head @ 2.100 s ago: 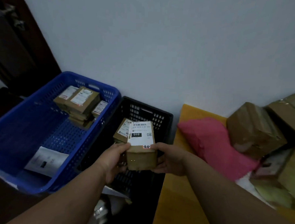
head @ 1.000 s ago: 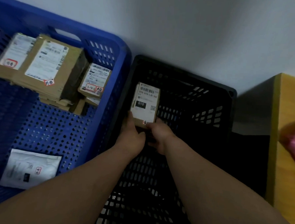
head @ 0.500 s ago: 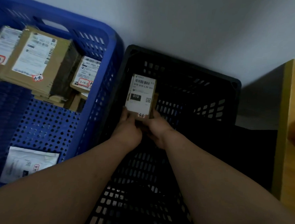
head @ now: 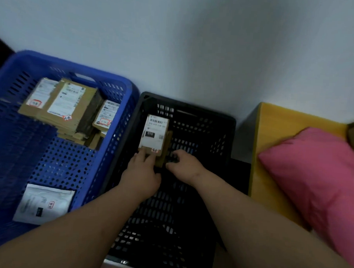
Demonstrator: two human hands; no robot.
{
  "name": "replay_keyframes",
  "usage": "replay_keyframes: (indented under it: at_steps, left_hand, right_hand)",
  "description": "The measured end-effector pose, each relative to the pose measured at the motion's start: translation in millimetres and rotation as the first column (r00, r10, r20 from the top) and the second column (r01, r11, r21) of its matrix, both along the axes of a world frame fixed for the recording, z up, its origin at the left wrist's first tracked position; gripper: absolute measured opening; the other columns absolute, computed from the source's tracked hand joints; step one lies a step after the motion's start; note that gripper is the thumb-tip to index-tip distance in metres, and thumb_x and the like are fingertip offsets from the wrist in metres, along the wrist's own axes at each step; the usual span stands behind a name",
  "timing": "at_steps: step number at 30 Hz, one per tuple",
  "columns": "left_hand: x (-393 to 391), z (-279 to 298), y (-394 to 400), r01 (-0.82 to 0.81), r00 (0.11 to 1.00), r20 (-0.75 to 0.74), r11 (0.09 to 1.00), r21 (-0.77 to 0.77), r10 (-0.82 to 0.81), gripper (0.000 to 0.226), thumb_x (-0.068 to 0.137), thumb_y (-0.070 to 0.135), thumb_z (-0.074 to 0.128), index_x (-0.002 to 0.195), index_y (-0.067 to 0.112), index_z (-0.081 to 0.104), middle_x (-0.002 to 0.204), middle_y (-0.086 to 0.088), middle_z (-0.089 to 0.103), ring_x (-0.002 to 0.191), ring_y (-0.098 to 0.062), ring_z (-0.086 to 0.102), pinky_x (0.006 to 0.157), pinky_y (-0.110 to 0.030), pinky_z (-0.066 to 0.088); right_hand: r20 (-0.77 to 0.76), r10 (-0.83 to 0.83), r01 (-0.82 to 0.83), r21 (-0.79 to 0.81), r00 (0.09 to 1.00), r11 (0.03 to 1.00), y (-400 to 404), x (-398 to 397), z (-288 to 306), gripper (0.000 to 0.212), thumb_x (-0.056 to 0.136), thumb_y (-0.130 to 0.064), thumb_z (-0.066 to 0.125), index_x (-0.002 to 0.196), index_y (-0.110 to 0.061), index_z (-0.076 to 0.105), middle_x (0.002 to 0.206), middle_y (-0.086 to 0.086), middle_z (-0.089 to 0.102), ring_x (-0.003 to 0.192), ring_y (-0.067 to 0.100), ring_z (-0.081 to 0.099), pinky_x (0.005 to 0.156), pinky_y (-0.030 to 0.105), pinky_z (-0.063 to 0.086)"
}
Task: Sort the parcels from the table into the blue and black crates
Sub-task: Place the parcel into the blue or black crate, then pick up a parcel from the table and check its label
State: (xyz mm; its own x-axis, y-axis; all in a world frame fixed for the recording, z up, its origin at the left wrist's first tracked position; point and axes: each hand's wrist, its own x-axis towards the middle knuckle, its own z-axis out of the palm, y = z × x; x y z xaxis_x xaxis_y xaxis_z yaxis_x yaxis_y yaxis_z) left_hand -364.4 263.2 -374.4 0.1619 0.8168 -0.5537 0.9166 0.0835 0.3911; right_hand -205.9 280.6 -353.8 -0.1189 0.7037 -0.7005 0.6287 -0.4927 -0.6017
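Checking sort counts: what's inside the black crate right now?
In the black crate: one labelled brown box against the far-left wall, left hand touching its near edge, right hand beside it. A second brown edge shows behind it. The arms cover much of the floor.

Blue crate (head: 120, 119): perforated moulded plastic, slight sheen. Black crate (head: 222, 135): slotted plastic, matt. Boxes (head: 71, 109): brown matt cardboard, white paper labels. Flat mailer (head: 44, 204): white, smooth film. Pink parcel (head: 322, 180): smooth poly bag. Bench (head: 273, 128): yellow, smooth.
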Motion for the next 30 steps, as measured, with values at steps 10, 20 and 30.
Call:
replay_keyframes:
  at_steps: [10, 20, 30]
  left_hand:
    - [23.7, 111.9, -48.0, 0.164, 0.970, -0.203, 0.977, 0.137, -0.135, 0.068, 0.096, 0.047, 0.045, 0.155, 0.025, 0.018, 0.163, -0.005, 0.007, 0.150, -0.028, 0.003, 0.120, -0.048, 0.015]
    - [27.0, 164.3, -118.2, 0.295, 0.948, -0.197, 0.920, 0.257, -0.249, 0.065, 0.095, 0.052, 0.043, 0.152, 0.029, 0.024, 0.162, -0.003, 0.015, 0.150, -0.026, 0.009, 0.120, -0.048, 0.012]
    - [101.8, 202.3, -162.0, 0.370, 0.929, -0.150, 0.851, 0.373, -0.338, 0.068, 0.094, 0.050, 0.047, 0.153, 0.025, 0.024, 0.162, -0.002, 0.016, 0.150, -0.025, 0.010, 0.121, -0.045, 0.017]
  right_hand:
    - [0.587, 0.305, -0.520, 0.239, 0.750, 0.820, -72.7, 45.3, 98.1, 0.058, 0.095, -0.054, 0.042, 0.142, -0.021, 0.043, 0.145, 0.007, 0.042, 0.134, 0.029, 0.036, 0.112, 0.047, 0.031]
    - [0.669, 0.113, -0.371, 0.257, 0.734, 0.892, -190.8, 72.4, 149.3, 0.055, 0.096, -0.054, 0.039, 0.138, -0.020, 0.047, 0.142, 0.008, 0.042, 0.133, 0.029, 0.036, 0.109, 0.046, 0.032]
    - [0.723, -0.071, -0.285, 0.358, 0.687, 0.889, -279.3, 158.5, 191.8, 0.043, 0.092, -0.040, 0.050, 0.129, -0.019, 0.052, 0.132, 0.009, 0.049, 0.120, 0.030, 0.047, 0.098, 0.039, 0.036]
